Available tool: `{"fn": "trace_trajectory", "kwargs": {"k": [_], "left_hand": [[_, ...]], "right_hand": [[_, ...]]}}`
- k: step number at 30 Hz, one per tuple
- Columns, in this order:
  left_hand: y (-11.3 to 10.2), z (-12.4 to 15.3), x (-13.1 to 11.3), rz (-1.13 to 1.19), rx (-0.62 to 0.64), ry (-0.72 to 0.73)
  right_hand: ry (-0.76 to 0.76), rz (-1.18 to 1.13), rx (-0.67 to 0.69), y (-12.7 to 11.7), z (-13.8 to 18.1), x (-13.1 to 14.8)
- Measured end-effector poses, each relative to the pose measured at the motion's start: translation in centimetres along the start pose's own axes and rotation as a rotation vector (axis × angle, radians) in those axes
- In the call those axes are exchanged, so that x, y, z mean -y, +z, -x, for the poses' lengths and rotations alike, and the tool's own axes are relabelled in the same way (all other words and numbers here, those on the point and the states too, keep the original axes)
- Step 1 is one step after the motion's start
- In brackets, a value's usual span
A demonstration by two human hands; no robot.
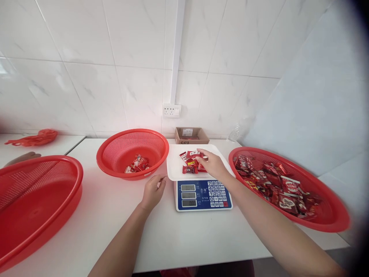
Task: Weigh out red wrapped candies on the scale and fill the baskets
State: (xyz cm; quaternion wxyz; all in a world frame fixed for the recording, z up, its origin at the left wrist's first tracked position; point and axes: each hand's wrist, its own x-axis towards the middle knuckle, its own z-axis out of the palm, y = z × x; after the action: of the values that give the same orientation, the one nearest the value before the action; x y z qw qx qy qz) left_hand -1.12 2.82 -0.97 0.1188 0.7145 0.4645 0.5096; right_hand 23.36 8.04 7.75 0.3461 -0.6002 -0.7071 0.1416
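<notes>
A white electronic scale (pixel 198 196) with a blue keypad panel carries a white pan (pixel 175 163). Several small red candy packets (pixel 190 163) lie in a loose pile on that pan. My right hand (pixel 211 163) reaches over the pan from the right, thumb and fingertips closed on a red-and-white candy packet (pixel 193 154) at the top of the pile. My left hand (pixel 152 191) rests on the table left of the scale, fingers curled in, with nothing visible in them. Its fingertips are close to the pan's left edge.
A red basket (pixel 325 184) at right holds many candy packets; another red basket (pixel 106 150) behind my left hand holds several. A large red basket (pixel 73 181) stands at far left, a person's hand (pixel 25 157) behind it. A cardboard box (pixel 201 135) sits by the wall.
</notes>
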Motion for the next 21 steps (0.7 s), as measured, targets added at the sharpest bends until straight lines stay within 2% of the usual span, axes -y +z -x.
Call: {"fn": "trace_trajectory", "kwargs": {"k": [9,12,15,21], "left_hand": [[-0.1,0.0,-0.1,0.002,0.010,-0.005],[-0.1,0.0,-0.1,0.004,0.008,-0.013],[-0.2,0.0,-0.2,0.004,0.007,-0.012],[0.0,0.0,-0.1,0.016,0.004,-0.017]], "right_hand": [[-0.237,0.256,0.049,1.2,-0.7,-0.3],[-0.279,0.278,-0.012,0.9,-0.7,-1.0],[-0.260,0.258,-0.096,0.0,-0.2,-1.9],[-0.258,0.222,-0.203,-1.7,2.1,-3.6]]}}
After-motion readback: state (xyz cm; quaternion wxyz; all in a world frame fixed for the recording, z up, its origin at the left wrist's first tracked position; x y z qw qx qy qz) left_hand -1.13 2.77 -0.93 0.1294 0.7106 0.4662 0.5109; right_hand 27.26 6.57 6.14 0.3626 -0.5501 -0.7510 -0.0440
